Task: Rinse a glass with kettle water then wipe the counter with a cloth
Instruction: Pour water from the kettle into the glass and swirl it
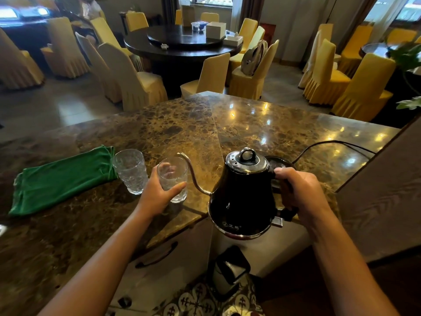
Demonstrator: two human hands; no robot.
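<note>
My left hand (pixel 159 190) grips a clear glass (pixel 173 179) standing near the front edge of the brown marble counter (pixel 262 124). My right hand (pixel 300 190) holds the handle of a black gooseneck kettle (pixel 243 195), lifted off its base and level. The thin spout tip hangs over the rim of the held glass. A second, textured glass (pixel 132 169) stands upright just left of the held one. Left of that lies a folded green cloth (pixel 61 179), flat on the counter.
The kettle's base (pixel 279 163) with a black cord (pixel 330 144) sits behind the kettle. A wooden panel (pixel 382 192) rises at the right. Below the counter are a drawer handle (pixel 157 254) and a small bin (pixel 230 267). Yellow-covered chairs and round tables fill the room beyond.
</note>
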